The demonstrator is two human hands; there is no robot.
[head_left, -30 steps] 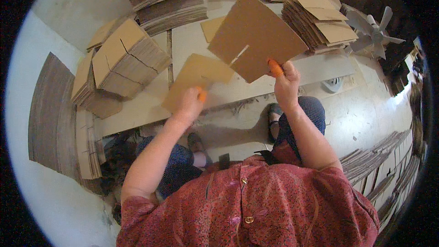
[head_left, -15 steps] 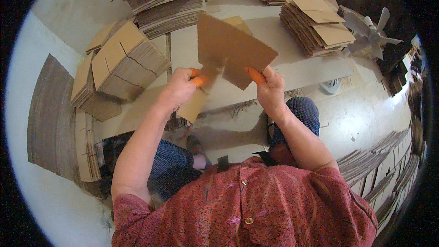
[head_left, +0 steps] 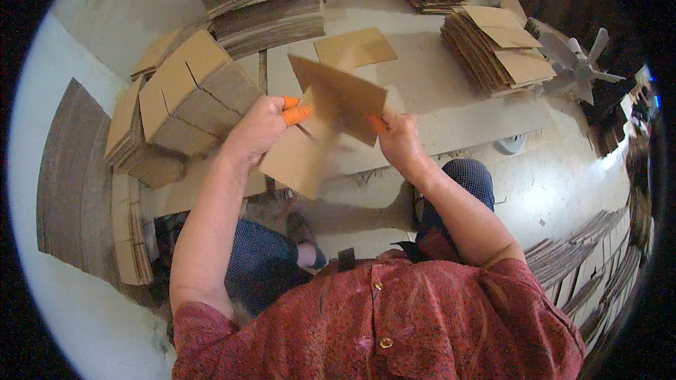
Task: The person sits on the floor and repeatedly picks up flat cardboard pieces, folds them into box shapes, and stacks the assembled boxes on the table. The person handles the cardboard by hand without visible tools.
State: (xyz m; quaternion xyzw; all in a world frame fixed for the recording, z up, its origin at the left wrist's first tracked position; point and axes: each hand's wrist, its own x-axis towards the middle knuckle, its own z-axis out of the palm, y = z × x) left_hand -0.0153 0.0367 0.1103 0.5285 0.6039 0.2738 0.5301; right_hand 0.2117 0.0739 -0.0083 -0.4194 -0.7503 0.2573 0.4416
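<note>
Above a low board [head_left: 436, 77] both my hands hold up brown cardboard pieces that cross each other. My left hand [head_left: 260, 127], with orange covers on its fingers, grips a lighter slotted cardboard piece [head_left: 290, 162] that slants down toward me. In my right hand [head_left: 400, 141], also with an orange finger cover, a darker cardboard piece [head_left: 331, 88] is pinched by its right edge. The two pieces meet in the middle; whether their slots are fitted together I cannot tell. Just beyond them a flat cardboard sheet [head_left: 355, 48] lies on the board.
Slotted cardboard stacks stand at the left [head_left: 201, 98], the far left [head_left: 271, 17] and the far right [head_left: 496, 49]. Next to the right stack is a fan [head_left: 581, 63]. More cardboard strips [head_left: 577, 253] fill the lower right floor. My knees are against the board's near side.
The darker piece has come down and toward me, crossing the lighter one. My right hand has moved slightly left and nearer. The sheet on the board is now more exposed.
</note>
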